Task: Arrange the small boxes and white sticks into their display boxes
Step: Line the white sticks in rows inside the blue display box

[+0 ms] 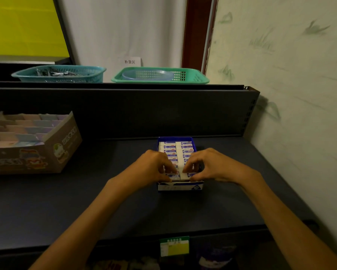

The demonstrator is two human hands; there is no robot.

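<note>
A blue and white display box stands on the dark shelf, filled with two rows of small white boxes with blue labels. Both hands reach into its near end. My left hand and my right hand pinch from either side a small white box in the front row, fingertips pressed on its ends. The nearest boxes are partly hidden under my fingers.
A brown cardboard display box with pastel stepped items sits at the left of the shelf. On the ledge behind stand a teal basket and a green basket. A wall closes the right side. A price tag hangs on the shelf's front edge.
</note>
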